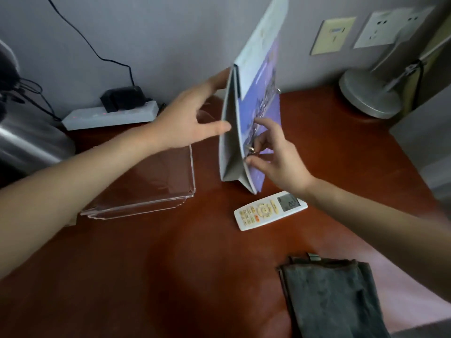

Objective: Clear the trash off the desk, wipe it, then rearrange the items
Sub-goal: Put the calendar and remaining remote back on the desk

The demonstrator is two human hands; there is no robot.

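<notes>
A standing desk calendar (256, 98) with a purple picture and grey card stand rests on the red-brown desk (170, 252) near the wall. My left hand (188, 118) grips its grey back panel from the left, thumb on the edge. Against the purple front, my right hand (275, 154) pinches the sheet near a metal ring. A white remote control (269, 211) lies flat just in front of the calendar. The dark grey cloth (334, 298) lies folded at the desk's near right.
A clear acrylic tray (146, 189) sits left of the calendar. A white power strip (109, 115) with a black adapter lies along the wall. A metal kettle (29, 140) stands far left, a lamp base (371, 93) far right. Wall sockets (380, 28) are above.
</notes>
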